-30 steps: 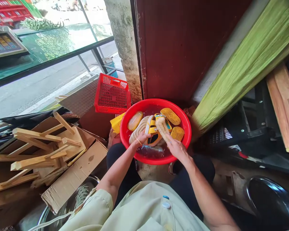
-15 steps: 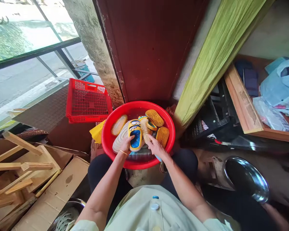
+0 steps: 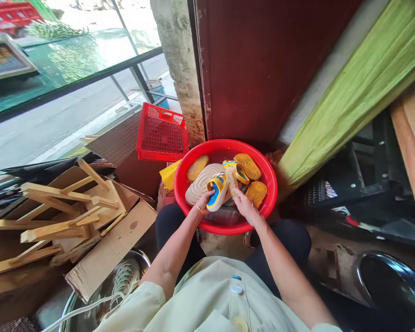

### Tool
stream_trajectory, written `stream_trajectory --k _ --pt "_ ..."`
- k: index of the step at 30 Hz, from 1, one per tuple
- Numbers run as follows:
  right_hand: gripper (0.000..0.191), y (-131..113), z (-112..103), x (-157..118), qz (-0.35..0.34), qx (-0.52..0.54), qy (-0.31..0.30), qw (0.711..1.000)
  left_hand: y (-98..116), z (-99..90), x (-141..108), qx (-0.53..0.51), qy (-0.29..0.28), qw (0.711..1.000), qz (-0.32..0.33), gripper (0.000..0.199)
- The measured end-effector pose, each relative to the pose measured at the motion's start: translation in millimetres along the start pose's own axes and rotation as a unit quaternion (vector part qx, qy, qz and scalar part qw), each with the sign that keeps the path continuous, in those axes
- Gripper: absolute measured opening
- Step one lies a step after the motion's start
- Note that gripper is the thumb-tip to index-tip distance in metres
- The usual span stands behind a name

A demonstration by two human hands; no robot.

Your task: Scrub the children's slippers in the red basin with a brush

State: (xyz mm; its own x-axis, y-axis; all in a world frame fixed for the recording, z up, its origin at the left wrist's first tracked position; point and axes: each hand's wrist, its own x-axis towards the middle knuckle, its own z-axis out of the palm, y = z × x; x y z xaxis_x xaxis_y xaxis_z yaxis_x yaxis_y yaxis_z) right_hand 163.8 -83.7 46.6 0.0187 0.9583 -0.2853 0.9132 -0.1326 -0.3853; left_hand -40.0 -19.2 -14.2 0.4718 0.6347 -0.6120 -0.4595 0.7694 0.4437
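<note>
A red basin (image 3: 181,180) stands between my knees with water and several slippers in it. My left hand (image 3: 204,201) grips a yellow slipper (image 3: 221,182) with a blue insole, tilted over the basin. In my right hand (image 3: 244,203) is a scrub brush (image 3: 232,180), its bristles beside the slipper; whether they touch, I cannot tell. A large cream slipper (image 3: 204,180) lies sole up beneath. Yellow slippers lie around it: one sole (image 3: 248,166) at the back right, another sole (image 3: 257,192) at the right, and one (image 3: 198,168) at the left.
A red plastic crate (image 3: 163,133) sits beyond the basin to the left, near a yellow piece (image 3: 169,175). Wooden stools (image 3: 72,207) and cardboard (image 3: 117,244) are at left. A green curtain (image 3: 352,101) hangs at right. A metal bowl (image 3: 363,276) lies at lower right.
My view has swung left, so everything sits farther right. The yellow slipper in my left hand has been turned onto its side, showing its white edge. The brush stays in my right hand.
</note>
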Motion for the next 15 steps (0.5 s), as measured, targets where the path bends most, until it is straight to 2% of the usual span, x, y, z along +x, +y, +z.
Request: stream_trajectory --k 2,4,9,12,15 --pt "0.057 -3.5 -8.2 18.9 0.012 -0.01 0.011 1.0 1.0 -0.8 0.1 0.003 -0.005 1.0 0.003 0.046" --pt "0.058 -4.7 -8.2 18.9 0.005 -0.021 0.015 1.0 1.7 -1.3 1.5 0.007 -0.003 1.0 0.002 0.045" --pt "0.057 -2.3 23.1 -28.3 -0.104 -0.024 -0.019 0.994 1.1 -1.3 7.8 0.011 0.012 1.0 0.015 0.042" --pt "0.06 5.8 29.2 -38.2 -0.057 -0.051 -0.026 0.997 -1.7 1.9 10.5 0.036 0.024 0.998 0.034 0.042" --pt "0.06 22.8 12.4 -22.0 0.019 -0.069 -0.028 0.997 -8.8 5.3 11.0 0.093 0.06 0.989 0.098 0.039"
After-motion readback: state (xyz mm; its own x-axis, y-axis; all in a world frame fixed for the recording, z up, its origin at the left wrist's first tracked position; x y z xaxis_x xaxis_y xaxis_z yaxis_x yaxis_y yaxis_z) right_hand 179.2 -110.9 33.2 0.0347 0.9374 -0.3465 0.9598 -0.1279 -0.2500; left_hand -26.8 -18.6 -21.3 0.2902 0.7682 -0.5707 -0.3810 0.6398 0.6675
